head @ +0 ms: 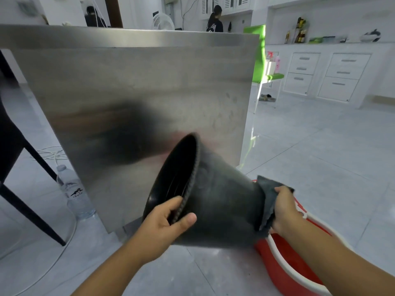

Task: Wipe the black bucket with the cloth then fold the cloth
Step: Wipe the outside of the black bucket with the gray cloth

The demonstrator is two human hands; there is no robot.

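Two hands share the work here, in front of a steel worktop [136, 82] whose upright side panel faces the camera and mirrors a dark smear of the bucket [218, 201]. The bucket is off the floor and tipped on its side, its long axis running from the open mouth at upper left to the base at lower right, so the mouth faces the panel and the base points toward the right side of the person. The left hand [168, 221] is at the near rim, fingers [174, 205] hooked inside the mouth and thumb pressed on the outer wall, closed in a firm pinch on that rim. The right hand [285, 212] is at the opposite end, closed around the dark cloth [267, 195], which is bunched against the base and the lowest band of the wall. A red tub [284, 265] with a white rim lies on the floor just under that hand, and a water bottle [73, 193] stands by the worktop's foot. The grey, dusty-looking outer wall stretches away from the cloth toward the left hand, so the wipe most likely needs to travel along the axis from base to rim, with the left hand turning the bucket to bring fresh wall around. Folding is not yet begun.
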